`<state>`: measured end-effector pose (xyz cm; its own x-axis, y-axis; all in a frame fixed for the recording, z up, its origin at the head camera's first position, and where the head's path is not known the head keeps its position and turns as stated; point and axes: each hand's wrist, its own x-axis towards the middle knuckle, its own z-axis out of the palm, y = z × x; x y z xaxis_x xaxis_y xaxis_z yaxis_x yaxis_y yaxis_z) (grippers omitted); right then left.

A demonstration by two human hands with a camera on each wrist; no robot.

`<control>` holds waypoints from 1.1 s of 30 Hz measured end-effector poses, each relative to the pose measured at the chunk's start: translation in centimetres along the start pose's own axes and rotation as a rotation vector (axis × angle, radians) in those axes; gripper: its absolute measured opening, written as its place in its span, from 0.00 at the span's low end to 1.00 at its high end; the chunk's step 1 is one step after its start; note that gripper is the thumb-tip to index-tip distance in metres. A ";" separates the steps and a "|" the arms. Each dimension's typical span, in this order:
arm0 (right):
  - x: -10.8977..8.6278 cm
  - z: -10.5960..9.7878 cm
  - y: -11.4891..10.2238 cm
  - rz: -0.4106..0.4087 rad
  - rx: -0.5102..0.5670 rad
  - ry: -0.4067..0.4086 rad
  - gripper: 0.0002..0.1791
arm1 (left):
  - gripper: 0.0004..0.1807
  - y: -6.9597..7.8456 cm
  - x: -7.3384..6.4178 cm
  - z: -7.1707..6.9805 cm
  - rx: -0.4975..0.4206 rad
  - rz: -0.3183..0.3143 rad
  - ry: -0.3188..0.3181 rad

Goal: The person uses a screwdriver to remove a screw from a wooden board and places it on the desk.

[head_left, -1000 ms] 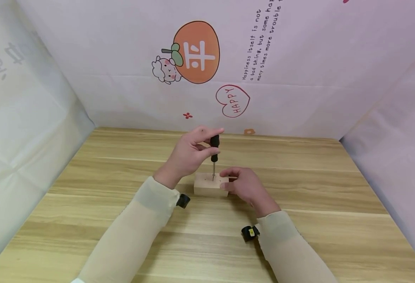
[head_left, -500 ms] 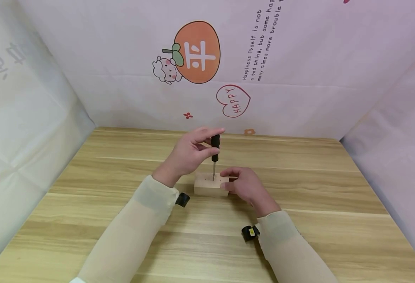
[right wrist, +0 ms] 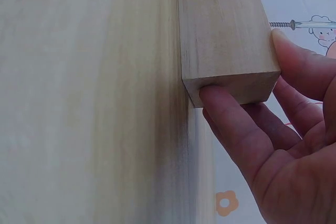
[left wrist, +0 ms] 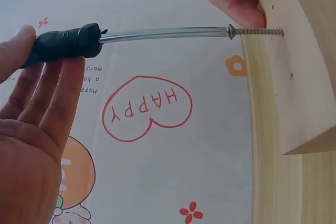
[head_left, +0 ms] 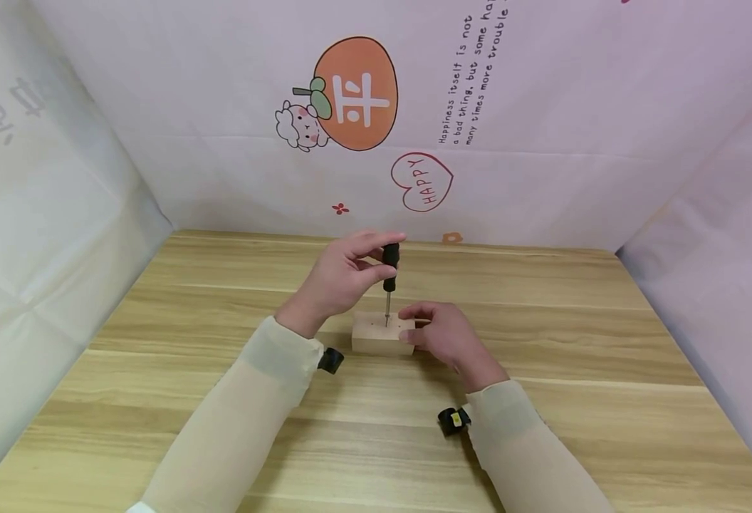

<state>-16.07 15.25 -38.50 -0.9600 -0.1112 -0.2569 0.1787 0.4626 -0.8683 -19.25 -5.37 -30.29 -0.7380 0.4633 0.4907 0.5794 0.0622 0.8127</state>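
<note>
My left hand point(head_left: 340, 278) pinches the black handle of a screwdriver point(head_left: 390, 265) between thumb and fingers, the index finger lying over its top. The metal shaft points straight down, and its tip meets the head of a screw point(left wrist: 258, 32). That screw stands upright in the top of a pale wooden block point(head_left: 382, 345), much of its thread still showing. My right hand point(head_left: 449, 336) grips the block's right end, with the thumb by the top edge and a finger against the end face in the right wrist view. Small holes point(left wrist: 291, 76) mark the block's top.
The block rests on a wood-grain table point(head_left: 177, 356). Behind it hangs a white printed cloth point(head_left: 235, 185), with more cloth at both sides. Black wrist cameras point(head_left: 331, 361) sit at both cuffs.
The left thumb has shifted slightly on the screwdriver handle. The block and the right hand have stayed in place.
</note>
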 end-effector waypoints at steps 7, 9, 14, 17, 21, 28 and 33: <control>0.2 -0.2 0.2 -0.004 -0.012 0.002 0.16 | 0.24 0.0 0.0 0.0 -0.046 0.011 -0.060; 0.2 -0.3 0.3 -0.002 0.000 -0.004 0.16 | 0.24 0.1 0.1 0.0 -0.054 0.001 -0.049; 0.2 -0.6 0.3 0.001 0.017 -0.021 0.17 | 0.23 0.1 0.1 0.2 -0.029 -0.016 -0.019; 0.1 -0.5 0.3 0.001 0.014 -0.027 0.17 | 0.23 0.2 0.0 0.1 -0.008 -0.029 -0.020; 0.1 -0.5 0.3 0.008 0.010 -0.025 0.16 | 0.23 0.1 0.0 0.2 0.035 -0.038 0.002; 0.1 -0.2 0.3 0.008 -0.016 -0.004 0.16 | 0.24 -0.3 0.2 0.2 0.047 -0.012 0.041; 0.3 -0.2 0.3 -0.002 -0.036 -0.003 0.16 | 0.24 -0.3 -0.1 0.1 -0.091 -0.019 -0.032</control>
<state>-16.32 15.52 -38.78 -0.9597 -0.1151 -0.2562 0.1684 0.4941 -0.8529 -19.31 -5.34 -30.68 -0.7359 0.4912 0.4660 0.5307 -0.0089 0.8475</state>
